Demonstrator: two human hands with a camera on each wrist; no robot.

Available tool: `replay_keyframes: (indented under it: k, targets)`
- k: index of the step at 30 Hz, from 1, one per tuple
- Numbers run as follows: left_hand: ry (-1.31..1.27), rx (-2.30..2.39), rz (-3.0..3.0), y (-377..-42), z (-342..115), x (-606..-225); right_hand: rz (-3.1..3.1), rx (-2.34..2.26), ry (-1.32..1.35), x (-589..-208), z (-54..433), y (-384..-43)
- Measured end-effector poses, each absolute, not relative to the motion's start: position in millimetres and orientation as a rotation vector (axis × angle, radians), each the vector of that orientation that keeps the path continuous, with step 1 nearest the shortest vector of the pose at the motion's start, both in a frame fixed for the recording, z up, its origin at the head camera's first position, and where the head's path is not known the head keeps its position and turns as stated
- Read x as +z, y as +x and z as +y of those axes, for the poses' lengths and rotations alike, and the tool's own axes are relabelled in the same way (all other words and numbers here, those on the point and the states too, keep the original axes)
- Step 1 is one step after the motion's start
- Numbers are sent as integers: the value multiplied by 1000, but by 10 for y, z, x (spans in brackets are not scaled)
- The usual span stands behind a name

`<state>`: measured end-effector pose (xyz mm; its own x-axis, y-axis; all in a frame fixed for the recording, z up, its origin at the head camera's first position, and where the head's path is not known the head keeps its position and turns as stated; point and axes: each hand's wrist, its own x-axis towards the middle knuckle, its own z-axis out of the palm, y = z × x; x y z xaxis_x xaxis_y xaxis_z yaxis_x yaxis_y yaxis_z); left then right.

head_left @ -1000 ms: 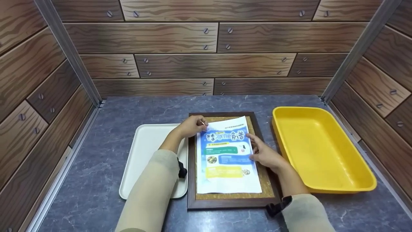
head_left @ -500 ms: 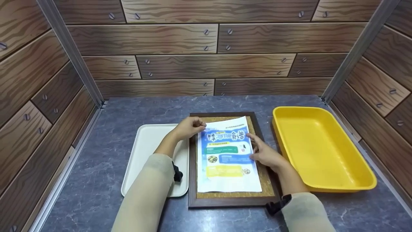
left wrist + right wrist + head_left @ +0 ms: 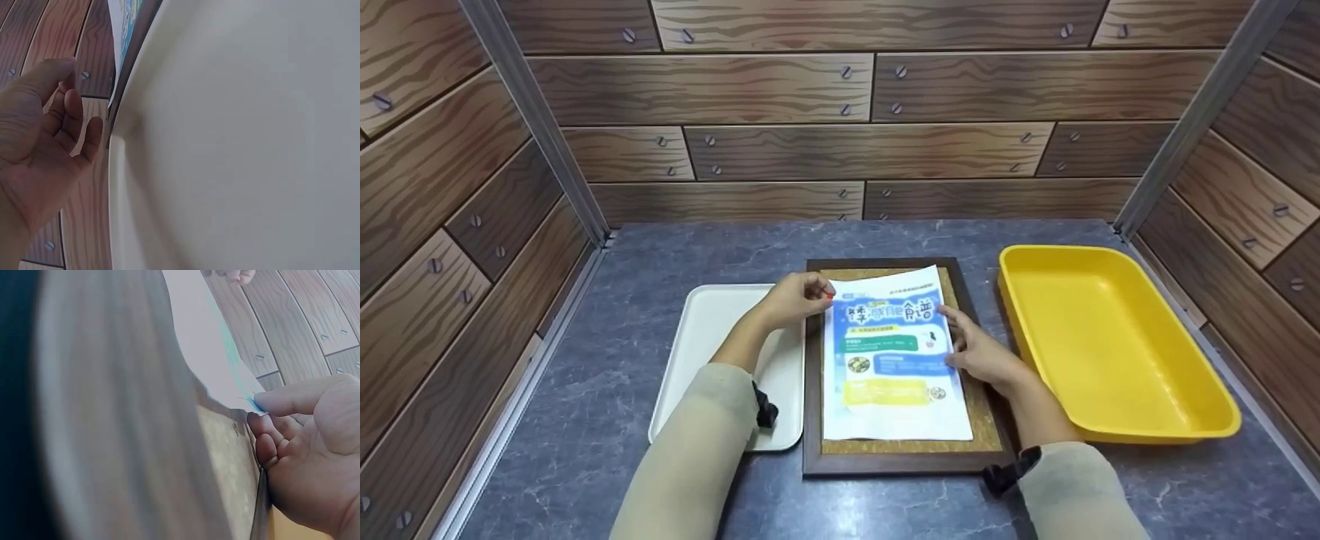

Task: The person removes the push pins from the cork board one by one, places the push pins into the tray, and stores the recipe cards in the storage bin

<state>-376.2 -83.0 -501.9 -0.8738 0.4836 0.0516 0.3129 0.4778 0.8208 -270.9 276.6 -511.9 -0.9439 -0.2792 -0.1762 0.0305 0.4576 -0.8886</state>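
A printed poster [image 3: 896,420] in blue, green and yellow lies over a cork board [image 3: 986,420] with a dark brown frame, its upper edge curving up. At the poster's upper left corner is my left hand [image 3: 791,302], pinching a small red pin-like thing [image 3: 830,296] between thumb and finger. In the left wrist view this left hand [image 3: 48,121] has its thumb tip against a fingertip. My right hand [image 3: 982,352] holds the poster's right edge. Up close in the right wrist view, the right thumb and fingers [image 3: 284,402] pinch the sheet's edge.
Beside the board on the left lies a white tray [image 3: 712,315], partly under my left forearm. A deep yellow bin [image 3: 1110,345] stands to the right, near my right forearm. Wood-patterned walls [image 3: 780,150] enclose the grey marbled table [image 3: 720,247] at the back and sides.
My left hand has shifted slightly left, from over the poster's upper left part out to its corner. The right hand stays at the right edge.
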Motion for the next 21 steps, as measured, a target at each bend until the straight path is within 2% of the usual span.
replay_keyframes:
  k: [21]
  targets:
    - [717,1329,2664,-3484,-1206,-4913,2451,-1452,-151,-5077,2731,-2732]
